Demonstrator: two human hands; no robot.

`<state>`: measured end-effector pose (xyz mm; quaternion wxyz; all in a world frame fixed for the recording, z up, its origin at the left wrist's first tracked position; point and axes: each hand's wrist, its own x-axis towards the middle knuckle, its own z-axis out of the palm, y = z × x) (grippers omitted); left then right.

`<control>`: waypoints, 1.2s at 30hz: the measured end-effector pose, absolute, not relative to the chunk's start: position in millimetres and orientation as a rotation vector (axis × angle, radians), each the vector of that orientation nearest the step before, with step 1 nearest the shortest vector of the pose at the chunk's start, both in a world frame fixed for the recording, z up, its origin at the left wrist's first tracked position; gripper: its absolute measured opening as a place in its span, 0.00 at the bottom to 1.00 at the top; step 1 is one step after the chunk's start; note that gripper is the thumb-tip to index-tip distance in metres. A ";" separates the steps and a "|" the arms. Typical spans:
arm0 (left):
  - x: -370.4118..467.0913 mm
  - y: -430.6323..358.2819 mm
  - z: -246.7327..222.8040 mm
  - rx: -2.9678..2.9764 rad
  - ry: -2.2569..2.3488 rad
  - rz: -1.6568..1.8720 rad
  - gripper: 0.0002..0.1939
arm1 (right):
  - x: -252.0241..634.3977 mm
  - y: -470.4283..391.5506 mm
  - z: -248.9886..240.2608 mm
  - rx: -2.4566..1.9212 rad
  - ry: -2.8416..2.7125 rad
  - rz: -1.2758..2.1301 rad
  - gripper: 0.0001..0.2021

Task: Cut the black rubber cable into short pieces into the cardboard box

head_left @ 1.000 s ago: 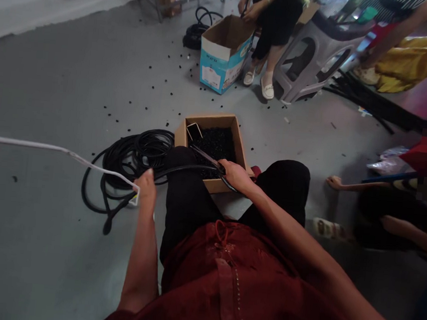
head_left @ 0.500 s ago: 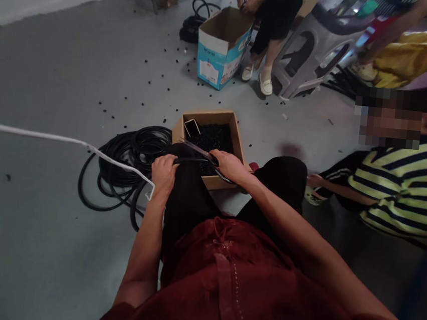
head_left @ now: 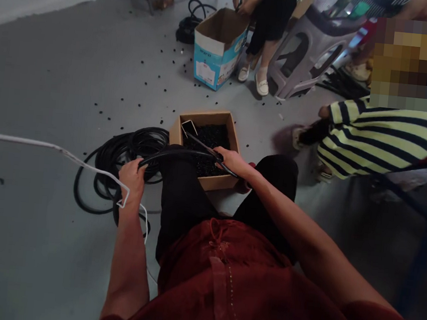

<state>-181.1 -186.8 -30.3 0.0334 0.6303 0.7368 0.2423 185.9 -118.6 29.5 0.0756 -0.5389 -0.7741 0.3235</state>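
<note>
While the left hand (head_left: 132,178) grips the tube (head_left: 176,153), seemingly steadying it across to the right hand (head_left: 232,162), whose fingers (head_left: 222,155) clasp scissors (head_left: 202,143), the box (head_left: 217,182) sits below these fingers, perhaps to catch bits (head_left: 216,135); the coil (head_left: 108,157) lies just beyond the left fingers (head_left: 136,162).

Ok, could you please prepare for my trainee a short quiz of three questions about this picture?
1. What does the left hand hold?
2. True or false: the right hand holds the scissors.
3. Which thing lies on the floor, left of the open cardboard box in the picture? A) hammer B) black coil C) broom

Key: 1. Black tube. 2. True. 3. B.
</note>
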 end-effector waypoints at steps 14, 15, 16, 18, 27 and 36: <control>-142.2 -165.5 -24.5 2.054 2.019 0.401 0.30 | 182.6 -122.2 43.9 -1.643 -2.161 1.145 0.22; -128.4 -167.1 -16.1 2.119 1.914 0.396 0.30 | 181.2 -120.9 44.9 -1.664 -2.169 1.132 0.23; -113.9 -168.4 -8.3 2.143 1.875 0.369 0.30 | 179.3 -119.7 45.6 -1.680 -2.167 1.128 0.23; -85.8 -168.5 4.0 2.131 1.972 0.340 0.31 | 175.1 -117.8 47.0 -1.689 -2.150 1.112 0.23; -25.2 -130.4 18.3 2.284 1.684 0.358 0.19 | 185.8 -108.8 46.5 -1.634 -2.066 1.124 0.22; -57.2 -92.3 17.3 2.307 1.765 0.523 0.23 | 217.5 -95.3 26.3 -1.469 -1.736 1.433 0.17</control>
